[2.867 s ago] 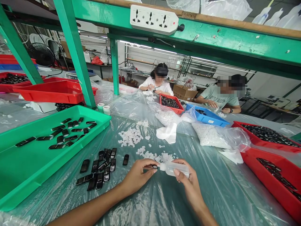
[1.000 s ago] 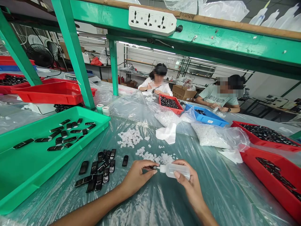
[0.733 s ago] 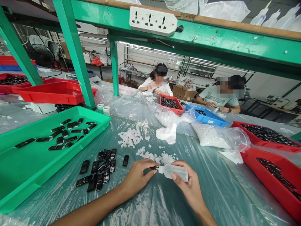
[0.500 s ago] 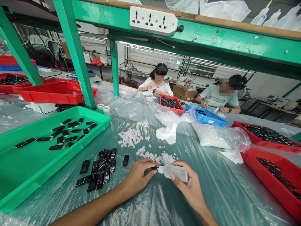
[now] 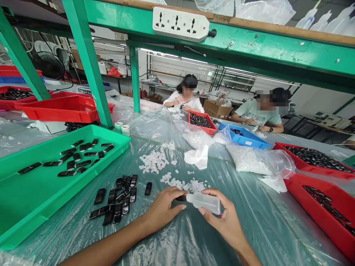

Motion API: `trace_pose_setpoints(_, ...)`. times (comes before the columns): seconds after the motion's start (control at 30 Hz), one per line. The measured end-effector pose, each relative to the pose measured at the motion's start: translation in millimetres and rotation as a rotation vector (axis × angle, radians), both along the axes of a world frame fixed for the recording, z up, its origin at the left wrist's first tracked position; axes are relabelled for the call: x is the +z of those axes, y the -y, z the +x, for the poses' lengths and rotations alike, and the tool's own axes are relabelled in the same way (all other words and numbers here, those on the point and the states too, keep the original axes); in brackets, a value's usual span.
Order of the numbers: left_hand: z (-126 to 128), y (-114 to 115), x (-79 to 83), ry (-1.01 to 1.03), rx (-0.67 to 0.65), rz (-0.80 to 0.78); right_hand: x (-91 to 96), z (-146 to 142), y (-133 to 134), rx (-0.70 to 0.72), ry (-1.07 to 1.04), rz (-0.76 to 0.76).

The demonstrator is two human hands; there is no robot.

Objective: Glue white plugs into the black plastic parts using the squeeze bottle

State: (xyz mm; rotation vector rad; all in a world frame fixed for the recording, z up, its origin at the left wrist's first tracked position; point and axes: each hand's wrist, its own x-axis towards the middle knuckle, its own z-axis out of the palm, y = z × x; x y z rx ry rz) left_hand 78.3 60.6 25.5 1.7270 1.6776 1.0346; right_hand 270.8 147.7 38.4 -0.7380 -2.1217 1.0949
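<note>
Translucent plastic formed the bottle (image 5: 206, 202) that the right hand (image 5: 226, 216) grasped, tilted nearly flat, with its neck turned toward the left hand (image 5: 162, 208). Pinched in that left hand, a small dark piece (image 5: 181, 198) sat right by the neck, though contact between them could not be made out. Glossy black cases (image 5: 125, 205) lay left of the left hand, nearer than the green tray (image 5: 69, 195), while white bits (image 5: 198, 186) lay scattered just beyond both hands.

Head camera looks forward-down across the table (image 5: 266, 210).
</note>
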Motion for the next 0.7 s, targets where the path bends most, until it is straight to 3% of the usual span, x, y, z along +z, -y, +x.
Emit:
trace_pose_setpoints(0.3,0.7,2.9,-1.4,-0.077,-0.009,-0.027,-3.4,-0.9,0.9,-0.045,0.062,0.093)
trace_pose_setpoints(0.5,0.6,4.1,1.4,-0.032,-0.052,-0.076,-4.0,0.0,1.5,-0.036,0.019,0.032)
trace_pose_setpoints(0.7,1.4,4.3,1.7,0.03,-0.071,-0.06,-7.6,-0.3,3.1,-0.048,0.003,0.071)
